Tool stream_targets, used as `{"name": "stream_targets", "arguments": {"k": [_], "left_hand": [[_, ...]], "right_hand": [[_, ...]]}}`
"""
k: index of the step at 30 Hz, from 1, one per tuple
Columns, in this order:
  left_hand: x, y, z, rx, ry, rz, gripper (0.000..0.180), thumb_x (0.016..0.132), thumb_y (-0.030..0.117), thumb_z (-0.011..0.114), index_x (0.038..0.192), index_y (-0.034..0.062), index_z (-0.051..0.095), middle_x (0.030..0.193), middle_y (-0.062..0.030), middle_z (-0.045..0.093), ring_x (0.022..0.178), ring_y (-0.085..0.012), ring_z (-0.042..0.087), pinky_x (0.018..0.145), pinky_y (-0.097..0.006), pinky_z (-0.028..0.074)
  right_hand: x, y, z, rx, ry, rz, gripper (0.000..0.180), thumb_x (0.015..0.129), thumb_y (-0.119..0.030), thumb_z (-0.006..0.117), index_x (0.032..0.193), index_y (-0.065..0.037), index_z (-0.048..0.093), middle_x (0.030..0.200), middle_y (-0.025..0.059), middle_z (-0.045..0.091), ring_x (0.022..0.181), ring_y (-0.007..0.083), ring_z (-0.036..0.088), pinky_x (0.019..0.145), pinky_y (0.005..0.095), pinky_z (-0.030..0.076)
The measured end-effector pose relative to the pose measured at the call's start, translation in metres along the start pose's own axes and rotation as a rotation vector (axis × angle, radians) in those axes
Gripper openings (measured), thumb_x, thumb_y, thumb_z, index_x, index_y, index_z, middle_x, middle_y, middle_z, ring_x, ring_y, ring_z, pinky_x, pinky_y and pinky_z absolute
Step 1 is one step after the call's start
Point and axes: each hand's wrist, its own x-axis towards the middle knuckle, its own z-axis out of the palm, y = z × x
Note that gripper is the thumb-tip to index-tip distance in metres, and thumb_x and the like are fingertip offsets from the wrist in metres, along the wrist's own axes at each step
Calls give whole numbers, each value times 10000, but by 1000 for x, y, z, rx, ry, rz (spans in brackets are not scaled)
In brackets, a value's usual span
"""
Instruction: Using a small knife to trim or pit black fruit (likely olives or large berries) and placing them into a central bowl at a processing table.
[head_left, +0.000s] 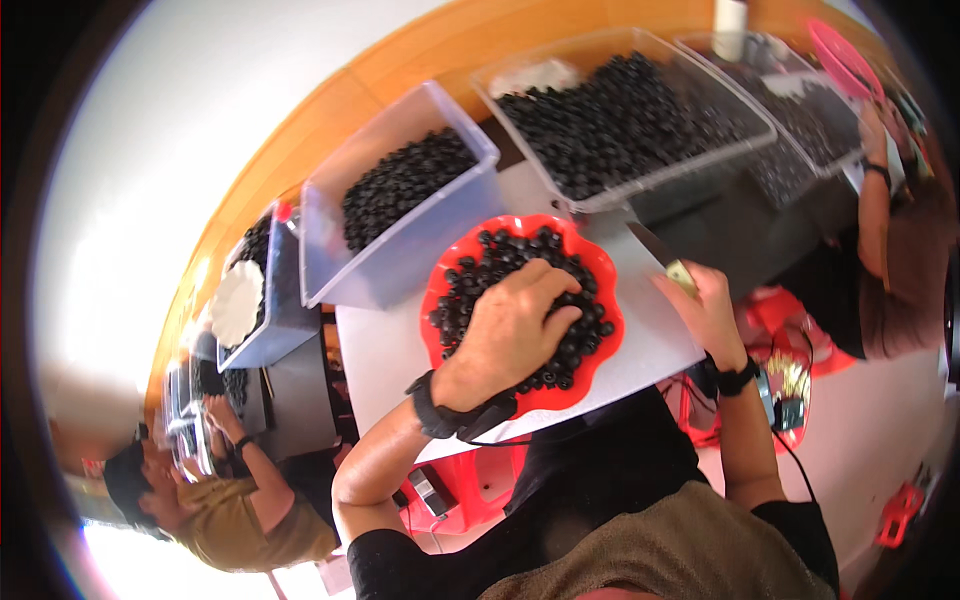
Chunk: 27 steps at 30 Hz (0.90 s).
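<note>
A red scalloped bowl (612, 345) rests on a white tabletop (385, 350), heaped with small round black pieces (570, 365), some with a hole or dimple. My left hand (515, 320) lies on this heap. Its fingers curl into the pieces, and their tips are partly hidden. To the right of the bowl, my right hand (708, 312) is closed round the pale handle of a knife (652, 243). The dark blade points away to the upper left, apart from the bowl. Black bands sit on both wrists.
Beyond the bowl stand a bluish clear bin (400, 265) and a wide clear bin (650, 190), both holding black pieces. Another bin (275, 320) with a white scalloped dish is at left. People work on both sides; the one at right holds a pink basket (845, 62).
</note>
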Motion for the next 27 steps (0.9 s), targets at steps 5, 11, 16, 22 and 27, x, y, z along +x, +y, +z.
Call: {"name": "stream_targets", "arguments": {"k": [5,11,16,22,27], "left_hand": [[-3,0,4,97,16,-46,236,728,35,638,962,40,609,864,-118,590,816,-302,606,702,-385,494],[-13,-2,-4,-8,126,-112,208,761,42,634,967,32,606,869,-114,610,798,-247,618,710,-342,499],[-56,11,-23,-437,420,-271,202,849,29,563,1049,5,574,917,-87,639,825,-159,618,754,-287,484],[-141,-33,-1,-810,966,-457,202,885,78,410,999,-4,555,804,-49,561,723,-99,489,698,-243,406],[-169,-82,24,-656,1131,-628,209,893,97,436,1006,-13,574,757,-28,538,663,-75,453,614,-213,369]], "right_hand": [[-3,-3,3,-9,-8,0,223,820,-154,673,728,31,588,541,39,489,510,67,413,466,265,344],[0,-1,6,-20,4,-17,274,837,-162,668,685,20,531,529,12,437,507,66,361,460,265,308],[-2,0,5,-84,33,-51,297,843,-170,674,676,17,515,530,18,424,512,70,334,460,271,296],[-4,10,7,-166,61,-112,267,846,-166,673,724,29,539,547,42,435,528,88,361,480,284,332],[-1,10,8,-214,31,-171,235,861,-158,656,740,21,562,569,-21,465,562,32,381,484,255,332]]}}
